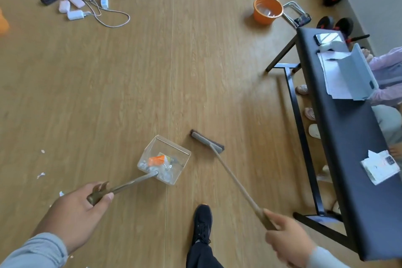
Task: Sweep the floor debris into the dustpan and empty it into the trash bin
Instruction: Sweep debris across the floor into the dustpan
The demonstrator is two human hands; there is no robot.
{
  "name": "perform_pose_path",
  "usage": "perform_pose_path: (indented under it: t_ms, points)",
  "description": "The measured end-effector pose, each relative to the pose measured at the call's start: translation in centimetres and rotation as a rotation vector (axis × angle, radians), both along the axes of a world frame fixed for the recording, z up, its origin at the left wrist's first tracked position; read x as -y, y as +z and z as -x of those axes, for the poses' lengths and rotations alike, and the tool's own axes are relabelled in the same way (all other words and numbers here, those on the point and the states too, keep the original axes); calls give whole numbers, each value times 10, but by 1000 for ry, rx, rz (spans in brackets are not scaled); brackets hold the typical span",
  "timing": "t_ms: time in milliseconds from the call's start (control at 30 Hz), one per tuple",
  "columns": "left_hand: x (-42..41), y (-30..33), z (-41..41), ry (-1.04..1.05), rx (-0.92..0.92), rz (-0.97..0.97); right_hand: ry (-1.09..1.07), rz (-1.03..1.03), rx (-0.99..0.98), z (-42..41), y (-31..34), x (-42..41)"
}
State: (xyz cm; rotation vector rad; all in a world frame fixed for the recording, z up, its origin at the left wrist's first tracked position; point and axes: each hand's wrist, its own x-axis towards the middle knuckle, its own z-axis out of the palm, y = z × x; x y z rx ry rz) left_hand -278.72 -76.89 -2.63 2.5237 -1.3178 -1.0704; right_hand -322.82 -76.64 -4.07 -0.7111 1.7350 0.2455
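- The left hand (74, 213) grips the handle of the clear dustpan (164, 160), fingers curled around it.
- The dustpan is low over the wooden floor (130, 85) and holds debris (157, 162), white scraps and one orange piece.
- The right hand (287, 243) grips the broom (207, 141) stick; the broom head is just beside the dustpan, on its right.
- The orange bin (267, 10) stands well apart, near the black table (348, 137).
- A few white scraps (41, 174) lie on the floor at left.

The left hand (74, 211) reaches forward from a grey sleeve at lower left, back of the hand up, its fingers (108, 196) curled round the end of a handle. The right hand (287, 239) comes in from lower right, also grey-sleeved, gripping a slanted pole with the thumb laid along it. One dark-trousered leg and black shoe (202, 222) step forward between them.
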Motion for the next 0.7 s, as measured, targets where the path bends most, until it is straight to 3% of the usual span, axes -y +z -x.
perform_pose_path:
  t_ms: [67, 167, 433, 567, 700]
  points:
    - [1, -4, -3, 7, -8, 7, -163, 15, 29, 22, 11, 14]
    - [3, -22, -7, 76, -24, 13, -175, 140, -63, 29, -7, 61]
    - [25, -111, -8, 304, -174, 137, -497, 339, -223, 69, -133, 276]
    - [52, -108, 15, 274, -146, 111, -382, 252, -242, 78, -186, 338]
    - [68, -106, 26, 256, -145, 126, -172, 194, -273, 51, -205, 330]
